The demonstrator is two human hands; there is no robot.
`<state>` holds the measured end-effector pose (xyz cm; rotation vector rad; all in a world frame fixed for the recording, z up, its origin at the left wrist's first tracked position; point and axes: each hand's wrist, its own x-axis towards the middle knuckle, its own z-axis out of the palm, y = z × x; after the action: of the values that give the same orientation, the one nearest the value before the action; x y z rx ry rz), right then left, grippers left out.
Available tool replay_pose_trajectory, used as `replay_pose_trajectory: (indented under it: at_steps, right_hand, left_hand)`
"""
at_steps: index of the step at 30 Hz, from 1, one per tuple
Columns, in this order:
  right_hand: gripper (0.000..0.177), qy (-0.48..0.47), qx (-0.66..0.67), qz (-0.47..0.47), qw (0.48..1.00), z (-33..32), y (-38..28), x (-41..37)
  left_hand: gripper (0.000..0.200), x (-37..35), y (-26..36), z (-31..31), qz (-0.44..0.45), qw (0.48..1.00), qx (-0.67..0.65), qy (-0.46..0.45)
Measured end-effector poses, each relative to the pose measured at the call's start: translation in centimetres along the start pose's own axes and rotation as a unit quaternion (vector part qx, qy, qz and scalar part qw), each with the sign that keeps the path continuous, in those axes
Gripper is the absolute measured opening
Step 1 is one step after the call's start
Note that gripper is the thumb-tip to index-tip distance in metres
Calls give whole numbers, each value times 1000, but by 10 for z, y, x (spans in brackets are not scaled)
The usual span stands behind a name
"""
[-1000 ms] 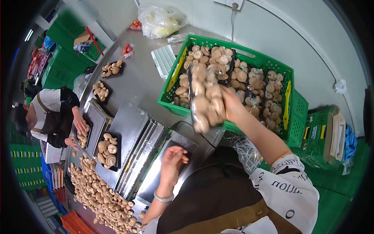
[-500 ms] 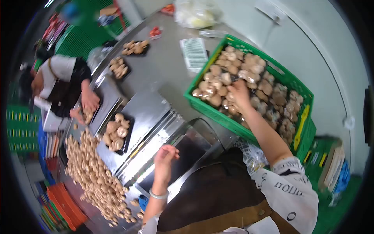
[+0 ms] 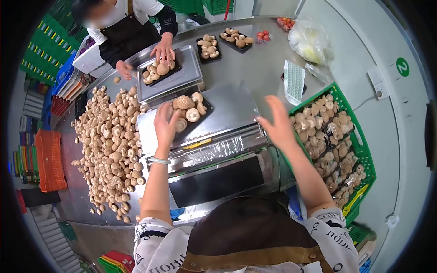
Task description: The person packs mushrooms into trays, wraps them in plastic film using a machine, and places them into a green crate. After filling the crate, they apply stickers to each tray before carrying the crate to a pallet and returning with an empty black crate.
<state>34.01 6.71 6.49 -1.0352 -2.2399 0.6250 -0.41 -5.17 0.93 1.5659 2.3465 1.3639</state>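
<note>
My left hand [image 3: 165, 123] is at the left side of a black tray of mushrooms [image 3: 193, 114], its fingers apart and overlapping the tray's edge. The tray sits on the metal top of a film wrapping machine [image 3: 218, 141]. Over the machine's right end, my right hand [image 3: 278, 125] is open with thumb and fingers spread, holding nothing. Beside it stands a green crate [image 3: 359, 132] filled with film-wrapped packs of mushrooms [image 3: 325, 132].
A large pile of loose mushrooms [image 3: 111, 145] covers the table's left part. Across the table, a co-worker's hand [image 3: 164, 50] rests on a tray of mushrooms [image 3: 157, 72] on a scale [image 3: 190, 75]. Other filled trays [image 3: 209, 48], a printed sheet [image 3: 294, 82] and a plastic bag [image 3: 309, 41] lie farther back.
My right hand has left the packs in the crate and moved to the machine's right end. My left hand has moved to the mushroom tray. The view has turned leftward.
</note>
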Motion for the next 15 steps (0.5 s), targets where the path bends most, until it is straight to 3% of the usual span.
replay_pose_trajectory:
  at_steps: [3,9,12,15]
  right_hand:
    - [58,-54,138,-42,988,74,-20,41]
    - [55,-97,284,58,952,174,-32,75]
    - [56,-50,151,7,987,177,-42,44]
    - [57,-50,155,35,986,173,-49,34]
  left_hand:
    - [32,-4,-4,10,-22,999,-33,1]
    - [34,-13,-2,9,45,994,-35,-97]
    - [35,-12,1,0,72,986,-37,-144]
    - [35,-10,2,1,77,984,-49,-151]
